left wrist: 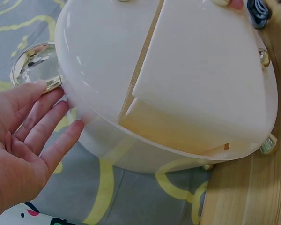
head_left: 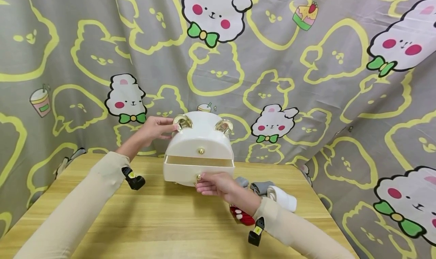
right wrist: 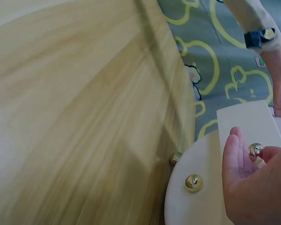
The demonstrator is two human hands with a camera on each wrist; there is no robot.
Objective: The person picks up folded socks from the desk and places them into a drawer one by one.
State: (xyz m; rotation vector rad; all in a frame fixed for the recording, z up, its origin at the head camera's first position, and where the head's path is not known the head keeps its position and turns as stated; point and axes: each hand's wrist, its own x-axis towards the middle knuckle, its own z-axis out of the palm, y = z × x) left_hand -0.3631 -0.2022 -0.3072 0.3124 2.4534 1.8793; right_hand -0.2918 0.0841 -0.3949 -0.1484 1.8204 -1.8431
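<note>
Sleeves [head_left: 75, 204], right hand [head_left: 218, 184] pinching knob [head_left: 198, 177], drawer [head_left: 180, 172] ajar, inside barely visible

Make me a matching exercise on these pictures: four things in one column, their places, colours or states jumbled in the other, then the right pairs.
Things:
1. left hand
2. right hand
3. middle drawer
4. curtain

Places, colours or states:
A. grey with yellow outlines
B. at a gold ear
C. partly open
D. at a gold knob

Pairs: 1-B, 2-D, 3-C, 4-A.
</note>
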